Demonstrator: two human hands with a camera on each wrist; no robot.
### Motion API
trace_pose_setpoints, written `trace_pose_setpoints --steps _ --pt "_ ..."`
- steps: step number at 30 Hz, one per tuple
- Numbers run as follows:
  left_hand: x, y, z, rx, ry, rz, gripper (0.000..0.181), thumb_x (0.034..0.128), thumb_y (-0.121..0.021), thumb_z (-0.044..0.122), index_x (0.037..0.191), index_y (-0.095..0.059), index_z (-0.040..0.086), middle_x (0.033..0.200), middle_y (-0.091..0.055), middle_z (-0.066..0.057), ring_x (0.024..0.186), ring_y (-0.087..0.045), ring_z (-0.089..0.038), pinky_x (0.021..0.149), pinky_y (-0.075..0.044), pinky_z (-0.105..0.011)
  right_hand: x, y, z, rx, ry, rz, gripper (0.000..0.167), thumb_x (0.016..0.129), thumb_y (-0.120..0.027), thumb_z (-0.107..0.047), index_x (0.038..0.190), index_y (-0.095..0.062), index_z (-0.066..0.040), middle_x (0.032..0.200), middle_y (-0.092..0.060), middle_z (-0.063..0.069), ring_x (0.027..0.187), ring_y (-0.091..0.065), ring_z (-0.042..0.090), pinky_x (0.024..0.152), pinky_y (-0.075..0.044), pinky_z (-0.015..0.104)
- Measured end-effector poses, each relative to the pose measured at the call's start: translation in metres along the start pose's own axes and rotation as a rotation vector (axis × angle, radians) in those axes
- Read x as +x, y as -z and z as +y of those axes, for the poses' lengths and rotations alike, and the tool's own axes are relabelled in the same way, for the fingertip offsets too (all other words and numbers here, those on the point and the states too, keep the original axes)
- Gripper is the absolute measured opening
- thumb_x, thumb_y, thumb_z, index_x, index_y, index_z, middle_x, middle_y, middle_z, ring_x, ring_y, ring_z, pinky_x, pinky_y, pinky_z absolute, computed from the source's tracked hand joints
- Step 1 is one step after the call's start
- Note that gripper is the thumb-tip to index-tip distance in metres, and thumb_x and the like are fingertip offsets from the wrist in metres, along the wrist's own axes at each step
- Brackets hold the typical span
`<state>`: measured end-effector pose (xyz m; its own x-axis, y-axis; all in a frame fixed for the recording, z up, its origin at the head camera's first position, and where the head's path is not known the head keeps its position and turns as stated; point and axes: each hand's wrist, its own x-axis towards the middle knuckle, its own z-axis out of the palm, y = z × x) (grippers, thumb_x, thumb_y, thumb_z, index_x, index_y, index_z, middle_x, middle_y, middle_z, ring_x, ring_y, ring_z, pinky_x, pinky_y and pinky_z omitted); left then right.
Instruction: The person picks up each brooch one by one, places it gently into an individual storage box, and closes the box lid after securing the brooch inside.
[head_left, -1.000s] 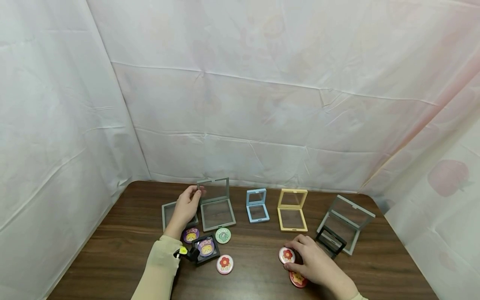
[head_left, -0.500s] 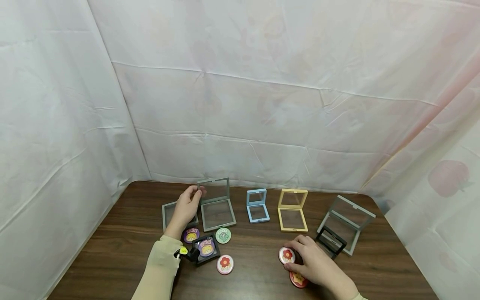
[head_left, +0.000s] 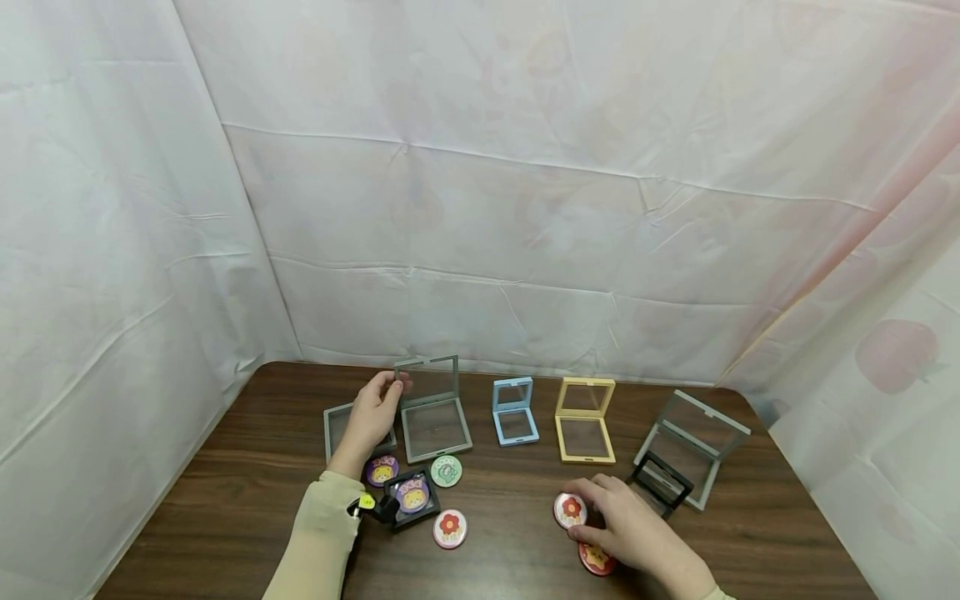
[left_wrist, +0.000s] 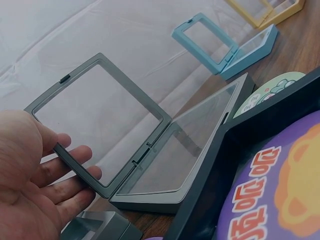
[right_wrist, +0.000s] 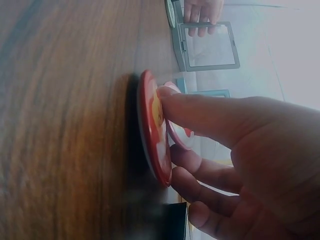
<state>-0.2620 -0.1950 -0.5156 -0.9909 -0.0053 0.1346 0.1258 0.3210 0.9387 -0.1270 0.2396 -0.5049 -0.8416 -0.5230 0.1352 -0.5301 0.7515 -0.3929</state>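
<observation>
My left hand point(head_left: 371, 417) pinches the raised lid of a grey hinged display frame point(left_wrist: 115, 125), thumb on one side and fingers on the other. My right hand point(head_left: 626, 521) holds a white button badge with a red flower point(head_left: 571, 510) by its edge, between thumb and fingers. Just below it lies a red button badge with a yellow design point(right_wrist: 155, 127), partly covered by the thumb. Near the left wrist are a black frame point(head_left: 433, 510) bearing a purple lion badge point(head_left: 412, 494), another purple badge point(head_left: 382, 471), a green badge point(head_left: 446, 472) and a second flower badge point(head_left: 450, 529).
A small blue frame point(head_left: 516, 423) and a yellow frame point(head_left: 585, 440) stand open at the back of the wooden table point(head_left: 510, 500). Right of them are an open grey frame point(head_left: 705, 483) and a black frame point(head_left: 678, 492). Another grey frame point(head_left: 333, 429) lies behind the left hand.
The flower badge in my right hand has shifted slightly left and away from me, with the fingers following. My left hand and the grey lid stay where they were.
</observation>
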Motion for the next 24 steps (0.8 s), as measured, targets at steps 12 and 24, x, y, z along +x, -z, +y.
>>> trace_pose_setpoints --steps 12,24 --pt "0.0011 0.0000 -0.0003 0.005 -0.003 -0.002 0.037 0.1201 -0.046 0.024 0.143 -0.062 0.001 0.137 -0.071 -0.018 0.139 -0.059 -0.038 0.117 -0.044 -0.062 0.0015 -0.0002 0.0024 0.074 0.057 0.002 0.047 0.093 -0.090 -0.030 0.134 -0.071 -0.017 0.108 -0.071 -0.007 0.094 -0.063 0.004 0.075 -0.055 0.031" --pt "0.0000 0.0004 -0.0015 0.019 -0.006 -0.004 0.036 0.1199 -0.046 0.022 0.143 -0.062 0.001 0.137 -0.071 -0.018 0.138 -0.059 -0.040 0.115 -0.044 -0.063 0.0024 -0.0011 -0.0007 0.086 0.173 0.081 0.045 0.094 -0.088 -0.014 0.137 -0.072 -0.015 0.103 -0.064 -0.010 0.083 -0.054 -0.001 0.067 -0.048 0.023"
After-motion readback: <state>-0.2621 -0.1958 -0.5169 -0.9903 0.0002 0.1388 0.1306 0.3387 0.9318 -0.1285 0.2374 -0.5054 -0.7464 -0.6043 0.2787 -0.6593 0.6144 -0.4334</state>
